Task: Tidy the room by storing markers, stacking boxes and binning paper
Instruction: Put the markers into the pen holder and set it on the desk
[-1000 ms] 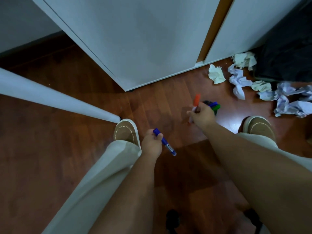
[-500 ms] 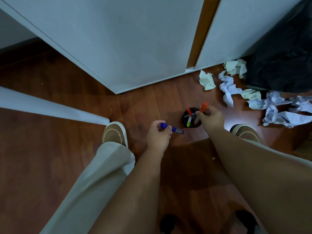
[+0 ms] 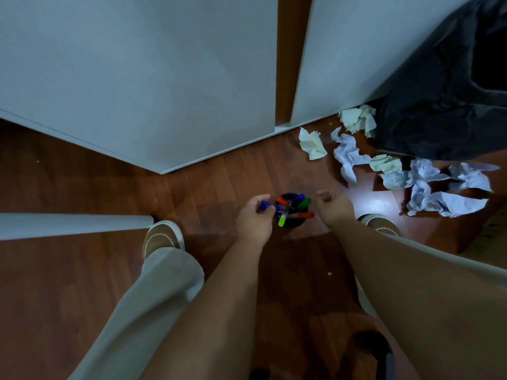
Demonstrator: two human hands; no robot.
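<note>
A black marker cup [image 3: 293, 222] stands on the wood floor between my feet, holding several markers, among them an orange marker [image 3: 305, 215] and a green one [image 3: 304, 203]. My left hand [image 3: 253, 219] pinches a blue marker [image 3: 267, 206] just left of the cup, its tip over the rim. My right hand [image 3: 333, 205] hovers just right of the cup with loose fingers, holding nothing. Crumpled paper [image 3: 348, 156] lies scattered at the right.
A black bin bag [image 3: 439, 100] stands at the upper right behind the paper. White cabinet doors [image 3: 137, 78] fill the top. A white panel edge [image 3: 74, 224] juts in from the left beside my left shoe [image 3: 162, 237]. A dark object [image 3: 373, 349] lies at the bottom.
My right hand let the orange marker go into the cup and drew away to the right. My left hand brought the blue marker up to the cup's rim.
</note>
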